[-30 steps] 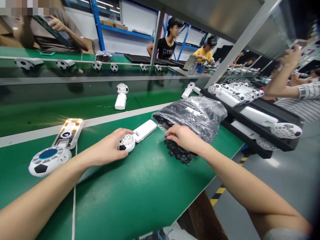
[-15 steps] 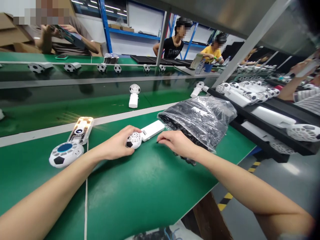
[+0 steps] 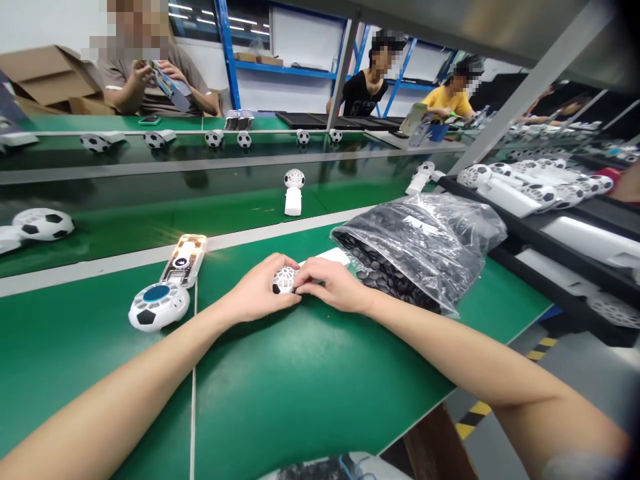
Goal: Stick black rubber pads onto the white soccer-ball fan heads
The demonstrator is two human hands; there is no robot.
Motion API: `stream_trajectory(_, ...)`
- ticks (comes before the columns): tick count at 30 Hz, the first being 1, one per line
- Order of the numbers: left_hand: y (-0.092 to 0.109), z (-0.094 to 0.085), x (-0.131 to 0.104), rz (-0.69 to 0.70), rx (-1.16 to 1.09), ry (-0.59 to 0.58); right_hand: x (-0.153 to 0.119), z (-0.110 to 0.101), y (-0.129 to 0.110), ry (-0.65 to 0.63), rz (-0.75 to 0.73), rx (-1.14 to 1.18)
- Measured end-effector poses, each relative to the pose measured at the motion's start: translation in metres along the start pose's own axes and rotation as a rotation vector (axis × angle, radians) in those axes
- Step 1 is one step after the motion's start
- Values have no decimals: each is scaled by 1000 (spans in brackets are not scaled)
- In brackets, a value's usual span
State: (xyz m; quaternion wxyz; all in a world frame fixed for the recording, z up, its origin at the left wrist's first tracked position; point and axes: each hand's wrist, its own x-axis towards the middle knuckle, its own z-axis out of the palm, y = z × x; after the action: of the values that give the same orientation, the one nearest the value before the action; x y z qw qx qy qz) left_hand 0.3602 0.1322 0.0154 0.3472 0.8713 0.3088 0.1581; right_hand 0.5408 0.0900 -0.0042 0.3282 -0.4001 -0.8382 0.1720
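A white handheld fan point(image 3: 284, 280) with a football-patterned round head lies on the green table, its handle pointing away to the right. My left hand point(image 3: 263, 288) is closed around the head, thumb at the near side and fingers at the far side. At the head's right edge, near the handle joint, my right hand point(image 3: 330, 283) pinches its fingertips together; the small black piece between them is mostly hidden. Just right of that hand lies an open clear plastic bag point(image 3: 440, 233) full of small black pieces point(image 3: 383, 277).
A second fan point(image 3: 157, 307) with an opened, lit handle lies to the left. Beyond the table edge, a green conveyor point(image 3: 240, 213) carries several football fans. Black trays point(image 3: 530, 220) of fans stand at right. Co-workers sit across the line; a slanted metal post point(image 3: 540, 87) rises at right.
My right hand has moved left from beside the bag to the fan head, bringing the small black piece. My left hand keeps its hold. The view has turned slightly left.
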Motion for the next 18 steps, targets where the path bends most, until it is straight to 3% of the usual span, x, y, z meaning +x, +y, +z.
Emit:
stream_trajectory(8,-2,9,-3,4,21,85,8,-5,-2,-170,100,-22)
stream_trajectory(13,-8,11,-5,53,29,127,7,-6,-2,-176,188,56)
stream_trajectory(18,-5,18,-9,50,41,187,5,-6,-2,-131,177,81)
